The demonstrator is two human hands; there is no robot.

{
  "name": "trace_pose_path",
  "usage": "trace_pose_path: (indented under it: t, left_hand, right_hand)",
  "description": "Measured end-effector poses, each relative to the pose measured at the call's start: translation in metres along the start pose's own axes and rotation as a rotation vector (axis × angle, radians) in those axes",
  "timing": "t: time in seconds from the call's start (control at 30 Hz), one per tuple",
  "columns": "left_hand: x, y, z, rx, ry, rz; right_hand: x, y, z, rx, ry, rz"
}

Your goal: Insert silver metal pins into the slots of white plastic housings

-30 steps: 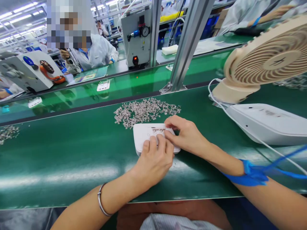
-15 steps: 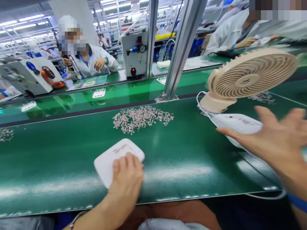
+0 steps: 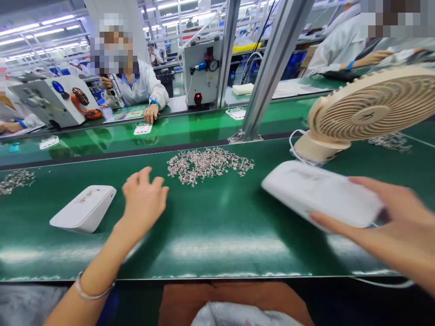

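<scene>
My right hand [image 3: 380, 213] grips a white plastic housing [image 3: 319, 190] by its right end, thumb at the near side and fingers over the far side. It is blurred by motion and appears raised above the green work surface [image 3: 217, 235]. My left hand [image 3: 144, 197] hovers over the middle left with its fingers apart and nothing in them. To the left of that hand, a second white housing [image 3: 83, 206] rests on the surface, small slots showing in its top. Beyond both hands lies a pile of small metal parts [image 3: 209, 164].
A beige fan [image 3: 367, 113] with a white cable stands at the right, close behind the held housing. More small metal parts [image 3: 15, 181] lie at the far left. Behind a metal post [image 3: 272, 72], a co-worker's hand [image 3: 151, 113] touches a white piece [image 3: 143, 128] on the far green belt.
My left hand has let go of the first housing, which now sits farther left. My right hand has closed on the other housing and brought it left from near the fan. The co-worker's hand has come down.
</scene>
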State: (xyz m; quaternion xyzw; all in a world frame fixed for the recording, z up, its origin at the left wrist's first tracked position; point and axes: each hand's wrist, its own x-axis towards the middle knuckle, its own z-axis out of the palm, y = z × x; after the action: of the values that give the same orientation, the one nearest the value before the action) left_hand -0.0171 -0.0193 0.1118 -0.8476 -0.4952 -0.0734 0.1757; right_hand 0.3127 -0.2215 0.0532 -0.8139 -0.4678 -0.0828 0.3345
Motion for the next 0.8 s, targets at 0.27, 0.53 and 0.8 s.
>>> trace_pose_path:
  t: [0.27, 0.53, 0.8]
  left_hand:
    - [0.048, 0.085, 0.026, -0.276, -0.104, 0.221]
    - [0.045, 0.079, 0.006, -0.498, -0.087, 0.153]
    - [0.011, 0.085, -0.029, -1.216, -0.182, 0.188]
  right_hand:
    - [-0.012, -0.077, 0.037, 0.211, -0.278, -0.578]
    - [-0.008, -0.096, 0.031, 0.324, 0.016, -0.606]
    - [-0.005, -0.140, 0.042, 0.482, 0.129, -0.671]
